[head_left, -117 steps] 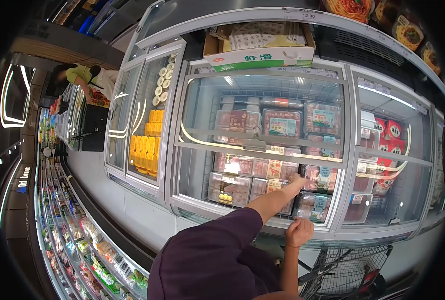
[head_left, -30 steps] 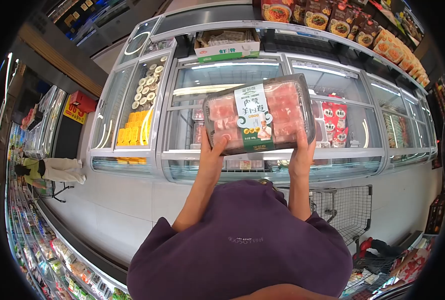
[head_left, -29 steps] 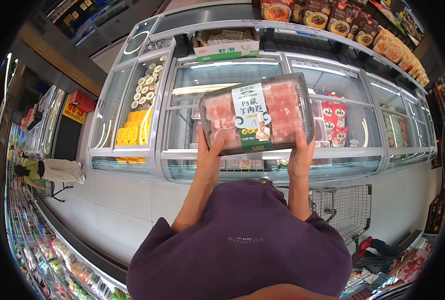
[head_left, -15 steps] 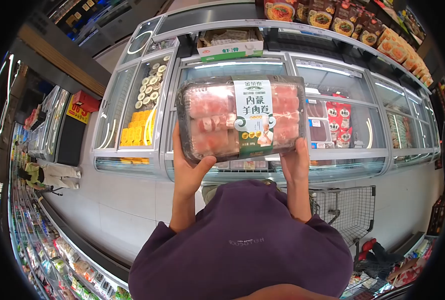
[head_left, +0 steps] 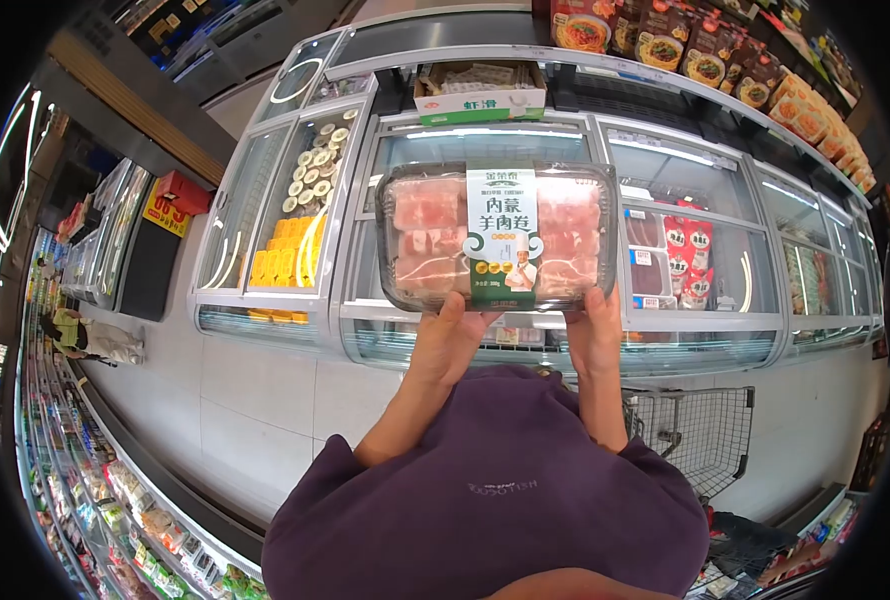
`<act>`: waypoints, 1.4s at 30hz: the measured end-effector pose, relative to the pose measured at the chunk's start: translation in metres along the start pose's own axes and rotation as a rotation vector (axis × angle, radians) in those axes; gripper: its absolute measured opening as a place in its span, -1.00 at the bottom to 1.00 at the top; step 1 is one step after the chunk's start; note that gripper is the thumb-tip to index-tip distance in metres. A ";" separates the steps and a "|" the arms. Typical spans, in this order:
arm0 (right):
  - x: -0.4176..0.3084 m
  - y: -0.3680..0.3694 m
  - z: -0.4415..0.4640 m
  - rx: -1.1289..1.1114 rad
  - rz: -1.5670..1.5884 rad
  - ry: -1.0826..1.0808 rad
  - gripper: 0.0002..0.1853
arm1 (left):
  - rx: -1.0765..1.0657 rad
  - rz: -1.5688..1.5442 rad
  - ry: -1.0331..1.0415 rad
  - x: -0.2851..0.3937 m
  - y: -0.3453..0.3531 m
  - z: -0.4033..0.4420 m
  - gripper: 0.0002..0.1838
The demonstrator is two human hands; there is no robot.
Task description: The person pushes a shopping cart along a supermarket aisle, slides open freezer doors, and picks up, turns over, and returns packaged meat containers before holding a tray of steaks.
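A black plastic tray pack of lamb rolls (head_left: 430, 240), clear-topped with a white and green label down its middle, is held up in front of me above the freezers. My left hand (head_left: 450, 340) grips its lower edge left of centre, thumb on the front and fingers underneath. At the lower right corner my right hand (head_left: 596, 328) is closed on the same pack, thumb against its front edge. The label faces me, and the pack sits nearly level. Fingers under the tray are partly hidden.
Glass-lidded freezers (head_left: 685, 350) run across in front, holding yellow packs (head_left: 287, 250) and red-white bags (head_left: 689, 262). A box (head_left: 480, 108) stands on the ledge above. At right is a wire shopping cart (head_left: 710, 430); another person (head_left: 100, 338) is at far left.
The pack has gone from tilted to nearly level. My left hand has shifted from its lower left corner rightward along the bottom edge. The right hand stays at the right corner.
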State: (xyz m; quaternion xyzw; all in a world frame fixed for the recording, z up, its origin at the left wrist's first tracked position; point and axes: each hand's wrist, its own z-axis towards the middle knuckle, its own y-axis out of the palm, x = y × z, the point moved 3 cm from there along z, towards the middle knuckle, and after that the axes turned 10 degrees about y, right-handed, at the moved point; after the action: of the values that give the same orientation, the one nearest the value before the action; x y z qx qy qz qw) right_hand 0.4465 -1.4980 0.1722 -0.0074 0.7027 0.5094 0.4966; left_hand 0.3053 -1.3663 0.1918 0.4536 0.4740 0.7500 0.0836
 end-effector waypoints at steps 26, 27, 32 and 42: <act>0.014 0.027 -0.023 -0.568 0.305 0.159 0.22 | -0.328 1.888 1.066 0.024 0.080 -0.016 -0.42; 0.012 0.027 -0.022 -0.551 0.384 0.138 0.16 | -0.349 1.932 1.062 0.021 0.083 -0.020 -0.42; 0.014 0.009 -0.026 -0.360 0.438 0.144 -0.13 | -0.490 1.930 0.949 0.015 0.090 -0.031 -0.43; 0.003 -0.029 -0.026 -0.385 0.724 0.052 -0.13 | -0.078 1.391 0.947 0.061 0.069 -0.025 -0.18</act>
State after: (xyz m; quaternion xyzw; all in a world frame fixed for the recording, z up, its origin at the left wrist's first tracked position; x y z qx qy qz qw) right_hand 0.4420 -1.5290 0.1488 0.1344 0.5640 0.7732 0.2568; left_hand 0.2718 -1.3849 0.2791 0.2765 0.0454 0.7576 -0.5896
